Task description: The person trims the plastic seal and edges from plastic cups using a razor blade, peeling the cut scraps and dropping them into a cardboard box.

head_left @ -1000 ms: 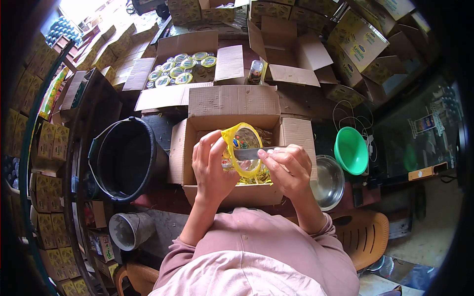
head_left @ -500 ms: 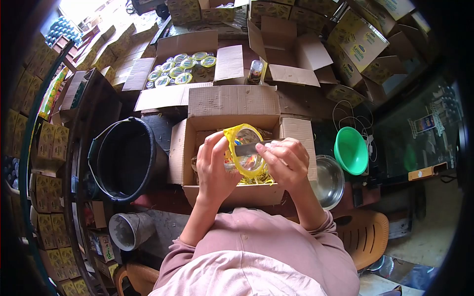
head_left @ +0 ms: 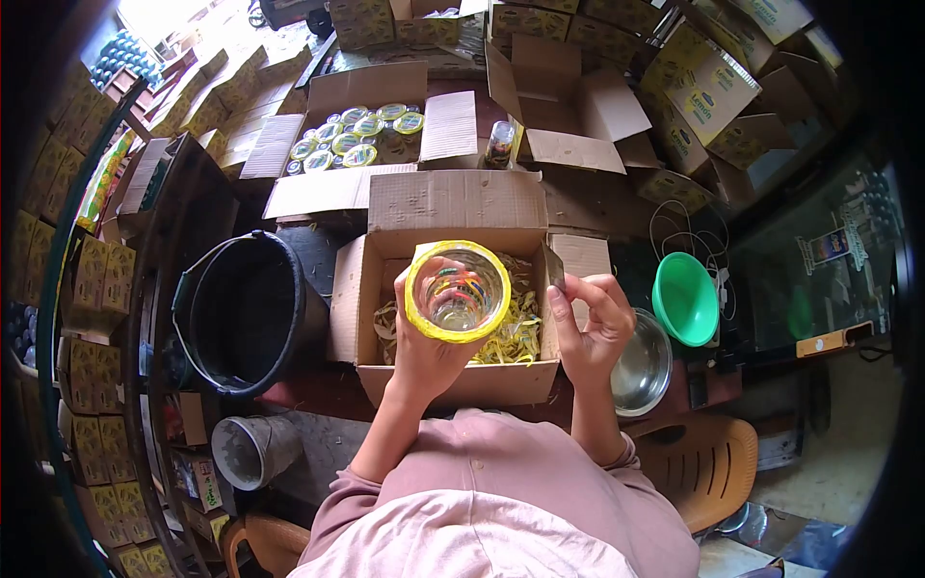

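Observation:
My left hand (head_left: 424, 361) is wrapped around a clear cup (head_left: 461, 313) with yellow film around its rim. The cup's mouth faces me, and coloured print shows through its wall. To the right, my right hand (head_left: 593, 328) pinches a flat grey knife (head_left: 554, 270), held nearly upright and apart from the cup. Its handle, if it has one, is hidden by my fingers. Below both hands stands an open cardboard box (head_left: 458, 379), with shredded yellow film strips (head_left: 515, 328) inside.
Beyond is a carton (head_left: 332, 188) of yellow-rimmed containers, with a single jar (head_left: 499, 143) and another open carton (head_left: 576, 146) beside it. A black bucket (head_left: 306, 308) stands left; a green bowl (head_left: 686, 299) and a metal bowl (head_left: 644, 371) sit right. A chair (head_left: 708, 462) is near me.
The knife has come away from the cup's rim as my right hand moved right. My left hand has turned the cup so that its mouth faces me.

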### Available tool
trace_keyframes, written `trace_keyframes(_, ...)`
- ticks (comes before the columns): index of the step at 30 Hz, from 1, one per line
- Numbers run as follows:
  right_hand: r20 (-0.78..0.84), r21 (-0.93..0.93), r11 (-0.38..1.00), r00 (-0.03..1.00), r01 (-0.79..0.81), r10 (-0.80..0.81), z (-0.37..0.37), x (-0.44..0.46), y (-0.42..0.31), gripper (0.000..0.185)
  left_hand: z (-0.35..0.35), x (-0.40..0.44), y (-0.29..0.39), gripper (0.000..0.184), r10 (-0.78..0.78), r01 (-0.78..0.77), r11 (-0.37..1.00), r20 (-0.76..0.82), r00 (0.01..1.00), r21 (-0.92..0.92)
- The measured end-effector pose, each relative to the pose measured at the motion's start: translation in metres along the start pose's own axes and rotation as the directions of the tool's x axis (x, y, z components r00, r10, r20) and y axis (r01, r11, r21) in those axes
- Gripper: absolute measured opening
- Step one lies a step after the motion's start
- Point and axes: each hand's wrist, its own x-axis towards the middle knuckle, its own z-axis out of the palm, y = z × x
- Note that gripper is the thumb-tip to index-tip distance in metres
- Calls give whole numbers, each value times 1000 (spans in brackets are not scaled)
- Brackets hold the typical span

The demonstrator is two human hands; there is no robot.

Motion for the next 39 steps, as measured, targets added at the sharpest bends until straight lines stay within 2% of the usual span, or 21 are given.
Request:
trace_keyframes(5, 14, 73, 997, 999, -40, 39, 3, -2, -7, 19, 1, -3, -5, 70, -61, 60, 992, -4, 998, -107)
trace_keyframes(7, 30, -2, 998, 998, 60, -60, 3, -4, -10, 20, 1, -4, -2, 71, -98, 96, 990, -15, 995, -101)
trace_keyframes(9, 69, -103, 975, 979, 199, -193, 3, -2, -16, 22, -1, -3, -5, 71, -30, 30, 999, -8, 1000, -32)
trace_keyframes(10, 69, -106, 971, 975, 216, -209, 2, -2, -19, 21, -2, -3, -6, 71, 3, -3, 1000, -2, 1000, 2)
trace_keyframes(12, 68, -111, 962, 968, 250, -243, 2, -1, -21, 20, -1, -2, -4, 69, 0, -1, 999, -37, 999, -49)
trace_keyframes(13, 45, -84, 973, 976, 216, -213, 2, -1, -20, 19, 0, -2, -3, 68, -1, -3, 997, -55, 998, -75)
trace_keyframes(16, 11, 20, 995, 995, 102, -103, 4, -4, -17, 19, -5, 0, -5, 63, 109, -110, 987, 17, 994, 113)
trace_keyframes(18, 42, 108, 994, 999, 6, -10, 5, -5, -17, 20, -4, -2, -5, 63, 103, -104, 993, 24, 994, 59)
trace_keyframes(20, 37, 125, 992, 999, -1, -4, 8, -5, -14, 18, -6, -2, -2, 65, 114, -115, 993, 66, 991, 22)
trace_keyframes(21, 35, 133, 991, 999, -5, 0, 9, -5, -14, 17, -3, -4, 1, 66, 78, -76, 994, 24, 997, -73)
trace_keyframes(24, 47, 153, 988, 999, 6, -14, 12, -6, -17, 18, -1, -8, -3, 66, 46, -43, 992, 15, 999, -118)
trace_keyframes(27, 56, 83, 994, 995, 77, -81, 13, -5, -17, 18, -4, -8, -2, 65, 99, -102, 994, 78, 992, 28)
trace_keyframes(33, 43, 84, 992, 994, 97, -101, 15, -5, -19, 19, -2, -10, -1, 66, 43, -39, 997, 50, 998, -66)
trace_keyframes(36, 39, 80, 992, 994, 98, -102, 16, -6, -19, 19, -2, -12, -6, 68, 51, -54, 997, 57, 997, 60)
trace_keyframes(39, 30, 79, 992, 995, 95, -98, 15, -8, -20, 20, -4, -13, -8, 69, 31, -40, 993, 82, 996, 107)
